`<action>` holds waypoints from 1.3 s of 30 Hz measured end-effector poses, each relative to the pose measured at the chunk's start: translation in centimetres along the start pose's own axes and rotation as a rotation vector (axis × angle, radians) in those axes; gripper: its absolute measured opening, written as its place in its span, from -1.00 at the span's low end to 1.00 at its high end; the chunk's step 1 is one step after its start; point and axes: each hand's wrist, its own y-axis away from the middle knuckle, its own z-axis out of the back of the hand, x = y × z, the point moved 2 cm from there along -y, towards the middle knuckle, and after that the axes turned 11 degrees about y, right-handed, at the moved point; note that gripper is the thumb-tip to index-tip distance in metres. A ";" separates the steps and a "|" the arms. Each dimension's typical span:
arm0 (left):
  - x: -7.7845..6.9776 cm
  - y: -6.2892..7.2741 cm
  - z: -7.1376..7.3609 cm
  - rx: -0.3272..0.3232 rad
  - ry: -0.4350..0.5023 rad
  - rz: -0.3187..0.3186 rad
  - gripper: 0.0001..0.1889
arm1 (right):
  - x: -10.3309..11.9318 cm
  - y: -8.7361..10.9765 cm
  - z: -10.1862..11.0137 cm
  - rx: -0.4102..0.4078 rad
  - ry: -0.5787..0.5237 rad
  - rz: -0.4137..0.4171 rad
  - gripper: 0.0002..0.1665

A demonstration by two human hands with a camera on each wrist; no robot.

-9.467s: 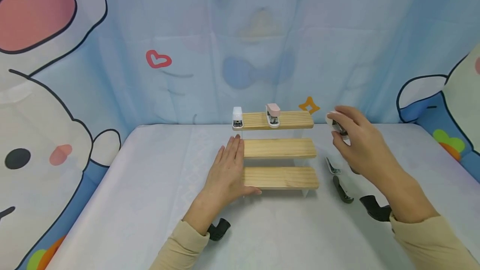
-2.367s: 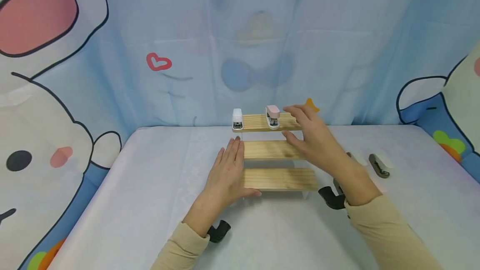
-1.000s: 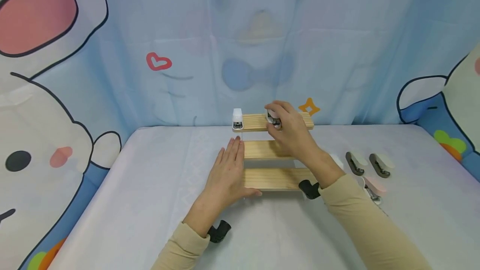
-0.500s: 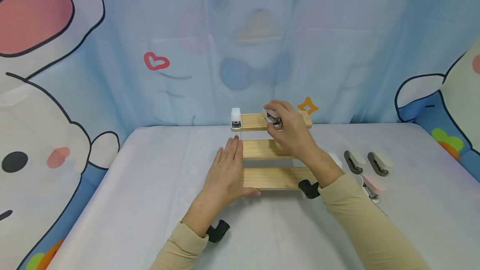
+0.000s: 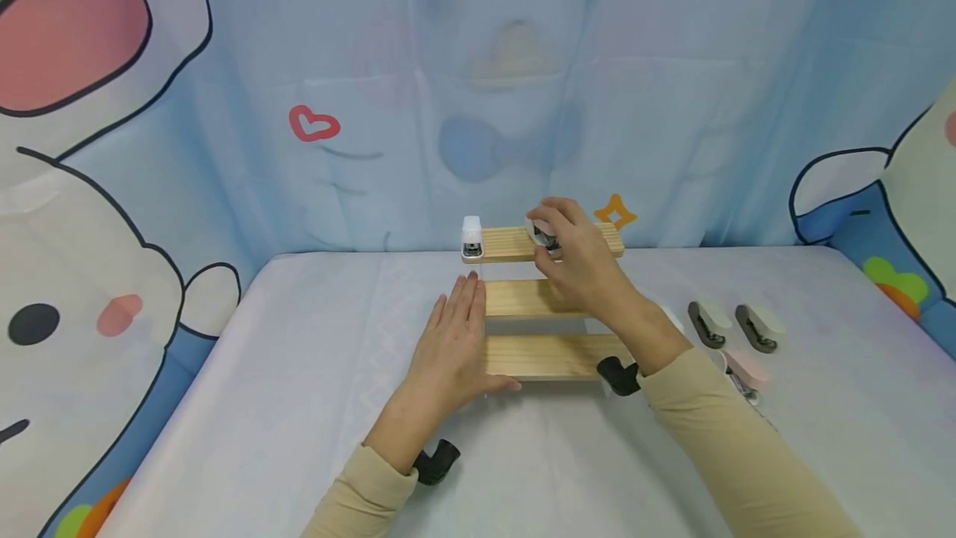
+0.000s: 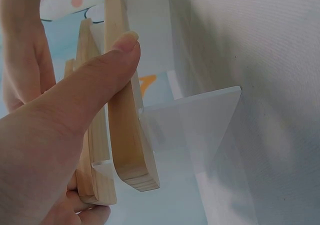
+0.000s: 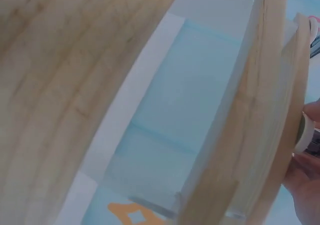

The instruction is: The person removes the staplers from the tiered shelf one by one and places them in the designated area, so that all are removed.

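My right hand (image 5: 578,260) pinches a small pink-and-white stapler (image 5: 543,234) between thumb and fingers at the middle of the top board (image 5: 504,244). That stapler leans, and its pale base (image 7: 305,135) shows at the board's edge in the right wrist view. A white stapler (image 5: 472,237) stands upright at the top board's left end. My left hand (image 5: 448,347) lies with straight fingers along the left end of the three-tier wooden stand (image 5: 553,355). Its thumb (image 6: 115,60) stretches across the front of the lowest board.
To the right of the stand, two staplers with pale tops and dark bases (image 5: 705,325) (image 5: 760,329) and a pink stapler (image 5: 745,369) lie on the white tabletop (image 5: 224,430). A whitish thing (image 5: 670,318) shows partly behind the right forearm. A patterned blue curtain (image 5: 373,40) hangs behind.
Earlier my right hand held a stapler right of the stand; later, without it, the hand reached to the top board and took hold of the pink stapler, which now leans. The left hand stayed.
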 end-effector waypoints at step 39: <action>0.0 -0.2 -0.2 0.005 -0.008 0.018 0.47 | -0.8 2.9 3.7 -0.035 0.117 0.050 -0.45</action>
